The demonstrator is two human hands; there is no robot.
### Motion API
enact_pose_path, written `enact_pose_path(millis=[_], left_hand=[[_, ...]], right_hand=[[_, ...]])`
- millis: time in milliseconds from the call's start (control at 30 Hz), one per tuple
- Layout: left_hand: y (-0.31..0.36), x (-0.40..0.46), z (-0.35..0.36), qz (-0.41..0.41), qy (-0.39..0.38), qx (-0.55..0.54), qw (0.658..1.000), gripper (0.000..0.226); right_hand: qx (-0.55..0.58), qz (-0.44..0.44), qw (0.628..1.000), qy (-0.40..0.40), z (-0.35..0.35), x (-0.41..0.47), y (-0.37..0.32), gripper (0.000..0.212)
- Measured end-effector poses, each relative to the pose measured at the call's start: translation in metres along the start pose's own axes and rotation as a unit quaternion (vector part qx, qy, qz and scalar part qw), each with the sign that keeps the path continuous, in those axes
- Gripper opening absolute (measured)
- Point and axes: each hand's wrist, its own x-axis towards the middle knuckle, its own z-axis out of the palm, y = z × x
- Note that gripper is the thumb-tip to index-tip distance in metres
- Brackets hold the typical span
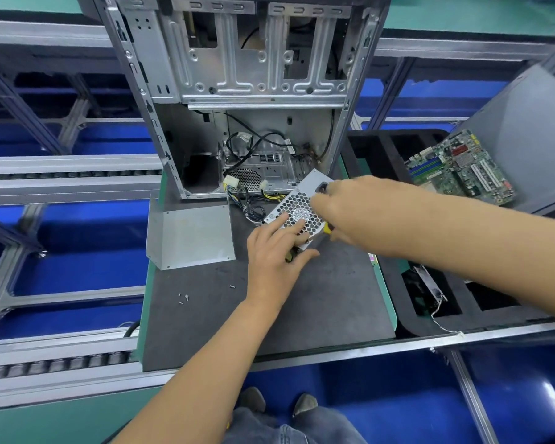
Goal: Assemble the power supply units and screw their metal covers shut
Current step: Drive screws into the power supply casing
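A silver power supply unit (297, 203) with a honeycomb fan grille stands tilted on the dark mat (318, 299), its bundle of wires (253, 203) trailing toward the case. My left hand (269, 261) presses on the grille with straight fingers, thumb spread along the unit's lower edge. My right hand (350, 206) reaches over the unit's upper right corner and grips a screwdriver (328, 228), of which only a yellow and black piece of handle shows. A bent metal cover (189, 235) lies apart on the mat to the left. A few loose screws (183, 298) lie in front of it.
An open computer case (237, 91) stands upright behind the mat. To the right a black foam tray (382, 149) carries a green motherboard (462, 168) and a small part with wires (426, 283). Aluminium conveyor rails (61, 171) over blue bins run left and right.
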Motion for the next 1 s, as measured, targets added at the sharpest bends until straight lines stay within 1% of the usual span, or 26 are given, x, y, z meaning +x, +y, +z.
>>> enact_pose_path(millis=[33,67,100,133,167,233,267,300,333,400,467,533,567,600,633,667,733,767,800,833,867,933,967,1000], left_hand=[[-0.001,0.0,0.0,0.004,-0.006,0.003,1.0,0.024],[-0.001,-0.001,0.0,0.004,-0.01,0.004,1.0,0.025],[0.001,-0.001,0.001,0.0,-0.012,0.004,1.0,0.025],[0.002,-0.001,0.001,-0.005,-0.014,0.001,1.0,0.025],[0.002,-0.001,0.002,-0.007,-0.016,-0.002,1.0,0.025],[0.003,-0.002,0.001,-0.007,-0.013,-0.004,1.0,0.026],[0.003,-0.002,0.0,-0.009,-0.012,-0.002,1.0,0.026],[0.002,-0.001,-0.001,-0.008,-0.011,0.0,1.0,0.026],[0.001,0.0,-0.002,-0.006,-0.009,0.003,1.0,0.026],[0.001,0.0,-0.004,0.0,-0.01,0.004,1.0,0.026],[0.003,0.001,-0.004,0.0,-0.014,0.005,1.0,0.026],[0.003,-0.001,-0.001,0.001,-0.01,0.006,1.0,0.025],[0.003,-0.002,-0.001,0.0,-0.007,0.006,1.0,0.024],[0.003,-0.002,-0.001,0.0,-0.004,0.008,1.0,0.024],[0.002,0.0,0.0,0.002,-0.003,0.011,1.0,0.024],[0.001,0.0,0.0,0.006,-0.005,0.013,1.0,0.025],[0.002,-0.001,0.0,0.01,-0.004,0.015,1.0,0.026],[0.003,-0.001,-0.001,0.006,-0.003,0.014,1.0,0.026],[0.002,-0.001,-0.002,0.004,-0.002,0.014,1.0,0.026],[0.0,-0.001,-0.003,0.003,-0.001,0.014,1.0,0.026],[-0.001,-0.001,-0.003,0.004,-0.002,0.016,1.0,0.026],[0.001,0.0,-0.004,0.006,-0.014,0.02,1.0,0.029],[0.003,0.0,-0.004,0.007,-0.017,0.021,1.0,0.032],[0.004,0.0,-0.003,0.006,-0.019,0.021,1.0,0.037]], right_hand=[[-0.076,-0.052,0.995,0.029,-0.001,-0.004,-0.001,0.018],[-0.13,-0.085,0.987,0.046,-0.002,-0.006,-0.003,0.012],[-0.146,-0.078,0.986,0.034,-0.003,-0.004,-0.005,0.011],[-0.122,-0.05,0.991,0.02,-0.006,-0.002,-0.008,0.012],[-0.069,-0.001,0.998,0.009,-0.009,0.004,-0.009,0.015],[0.039,0.082,0.994,-0.056,-0.011,0.013,-0.004,0.028],[0.072,0.098,0.989,-0.083,-0.011,0.015,-0.001,0.034],[0.084,0.101,0.986,-0.1,-0.01,0.015,0.002,0.036],[0.081,0.101,0.986,-0.106,-0.008,0.013,0.004,0.032],[0.047,0.068,0.993,-0.081,-0.005,0.003,0.001,0.02],[-0.054,-0.024,0.998,-0.016,-0.003,-0.004,0.0,0.02],[-0.146,-0.106,0.983,0.044,-0.004,-0.005,0.001,0.022],[-0.172,-0.113,0.977,0.049,-0.005,-0.005,0.001,0.028],[-0.17,-0.097,0.98,0.041,-0.006,-0.003,-0.001,0.034],[-0.131,-0.055,0.989,0.028,-0.006,0.001,-0.003,0.038],[-0.067,0.002,0.998,-0.003,-0.009,0.004,-0.004,0.038],[0.069,0.091,0.99,-0.088,-0.016,0.013,0.004,0.032],[0.115,0.108,0.982,-0.104,-0.016,0.015,0.009,0.029],[0.132,0.106,0.98,-0.101,-0.015,0.014,0.013,0.029],[0.124,0.094,0.984,-0.093,-0.011,0.012,0.015,0.031],[0.088,0.072,0.991,-0.068,-0.007,0.009,0.014,0.031],[-0.037,0.0,0.999,0.016,0.0,0.002,0.009,0.022],[-0.117,-0.043,0.991,0.051,-0.002,-0.001,0.007,0.012],[-0.162,-0.075,0.981,0.072,-0.005,-0.003,0.005,0.009]])
